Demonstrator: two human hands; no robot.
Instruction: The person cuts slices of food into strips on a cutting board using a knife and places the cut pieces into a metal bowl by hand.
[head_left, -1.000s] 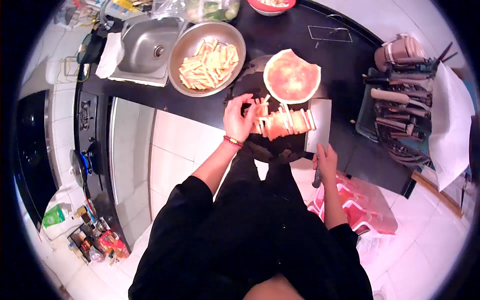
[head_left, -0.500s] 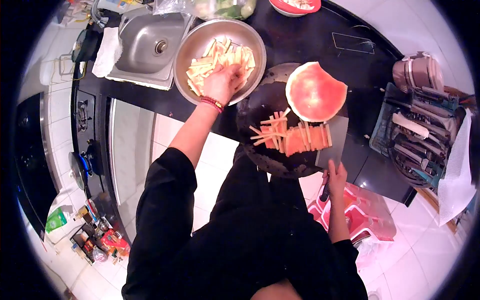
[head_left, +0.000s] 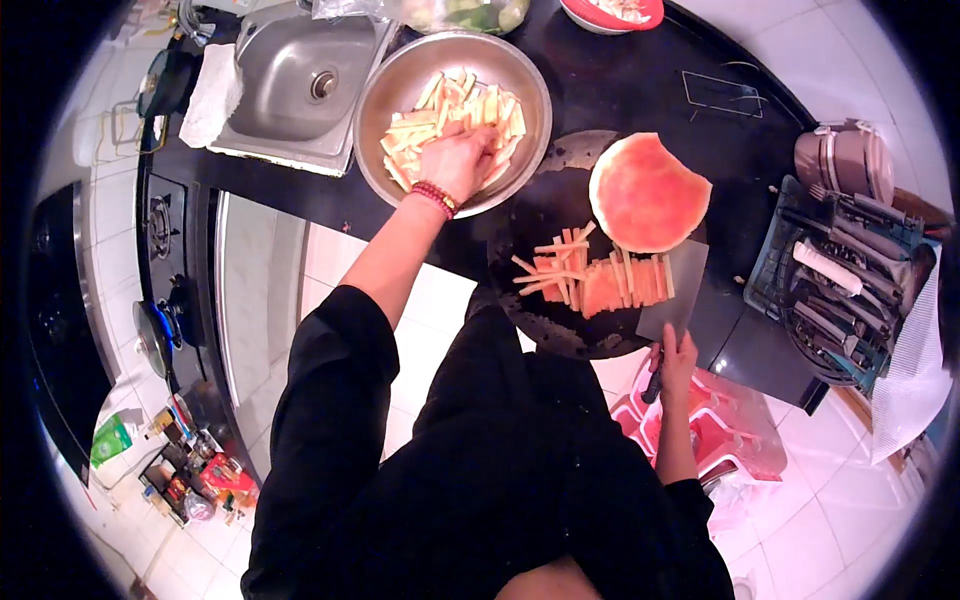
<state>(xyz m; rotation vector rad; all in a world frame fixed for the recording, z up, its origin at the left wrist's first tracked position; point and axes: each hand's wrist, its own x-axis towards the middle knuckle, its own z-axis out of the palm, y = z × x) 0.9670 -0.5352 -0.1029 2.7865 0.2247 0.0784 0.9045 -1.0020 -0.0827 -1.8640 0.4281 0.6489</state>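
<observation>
My left hand (head_left: 456,165) is inside a wide steel bowl (head_left: 368,150), its fingers curled down onto pale, pinkish strips of rind (head_left: 440,100); the fingertips are partly hidden. A beaded bracelet circles that wrist. My right hand (head_left: 676,365) is closed round the dark handle of a cleaver (head_left: 675,290), whose broad blade lies flat at the right side of a round, dark cutting board (head_left: 590,345). Left of the blade are cut strips and slices of watermelon rind (head_left: 602,285). Behind them rests a large piece of watermelon rind (head_left: 650,195), pink side up, with a notch in its edge.
A steel sink (head_left: 300,100) is left of the bowl. A red-rimmed bowl (head_left: 615,14) and a bag of green vegetables (head_left: 470,14) stand at the back. On the right, a rack (head_left: 765,265) holds utensils and knives. Pink bins (head_left: 715,430) sit below the counter edge.
The view has shifted slightly, so the bowl and board appear further right. My left hand stays in the bowl, its fingers slightly moved among the strips. The cleaver remains in my right hand.
</observation>
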